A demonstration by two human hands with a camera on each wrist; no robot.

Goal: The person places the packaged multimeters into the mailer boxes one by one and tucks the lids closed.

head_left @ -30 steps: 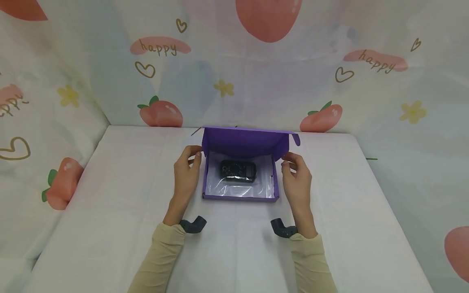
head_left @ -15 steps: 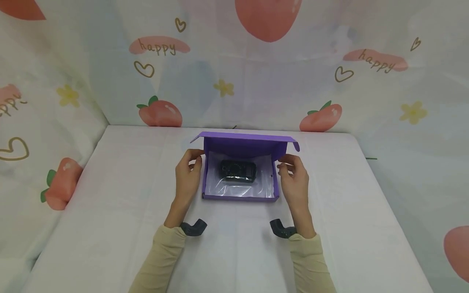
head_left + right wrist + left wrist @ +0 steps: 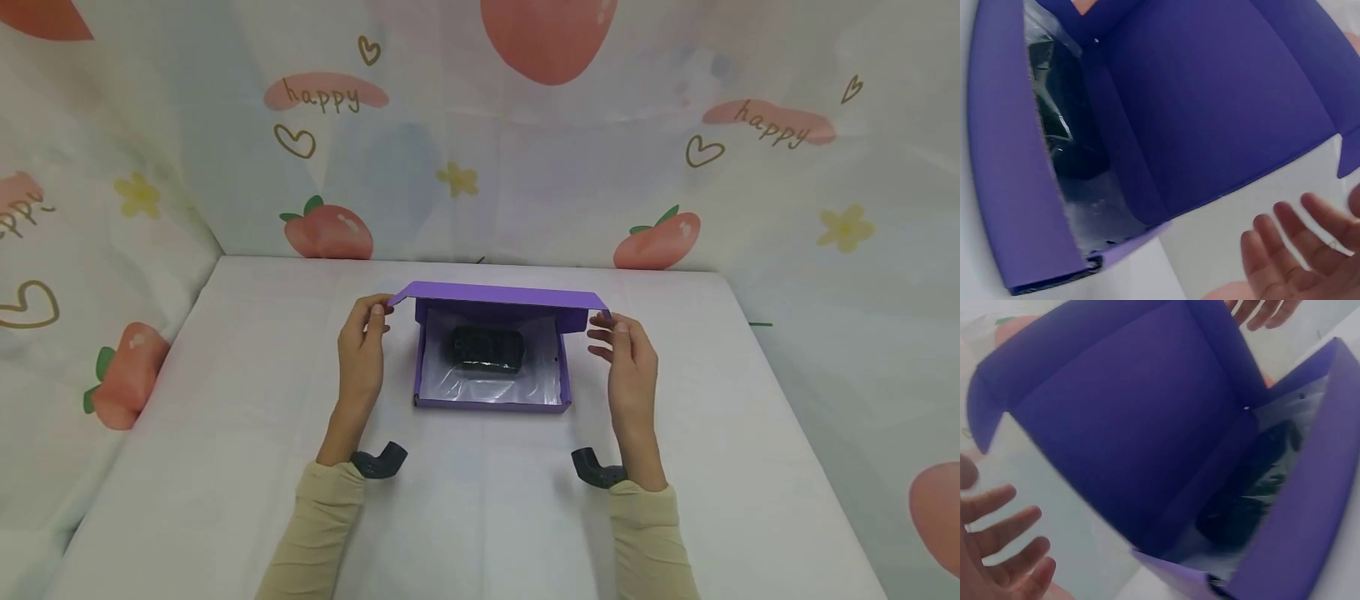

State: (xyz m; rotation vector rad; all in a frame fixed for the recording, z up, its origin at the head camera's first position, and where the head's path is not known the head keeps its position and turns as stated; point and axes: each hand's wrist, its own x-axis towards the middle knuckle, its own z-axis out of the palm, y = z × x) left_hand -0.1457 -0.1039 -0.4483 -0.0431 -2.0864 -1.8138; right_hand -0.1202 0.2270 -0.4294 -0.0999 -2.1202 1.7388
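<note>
"Head view: where's the dark device (image 3: 487,349)?"

"Inside the purple box (image 3: 491,407), wrapped in clear plastic (image 3: 491,389), with the lid (image 3: 502,296) raised at the box's back."

"And the hands?"

"Left hand (image 3: 362,354) beside the box's left, right hand (image 3: 632,367) beside its right, fingers loosely spread near the lid's tabs (image 3: 604,307). Neither is curled round anything; whether fingertips touch, I can't tell."

Both sleeves (image 3: 651,542) are pale khaki, creased, with plain cuffs (image 3: 335,482). A dark, bent, tube-like piece (image 3: 381,460) juts out beside each cuff.
</note>
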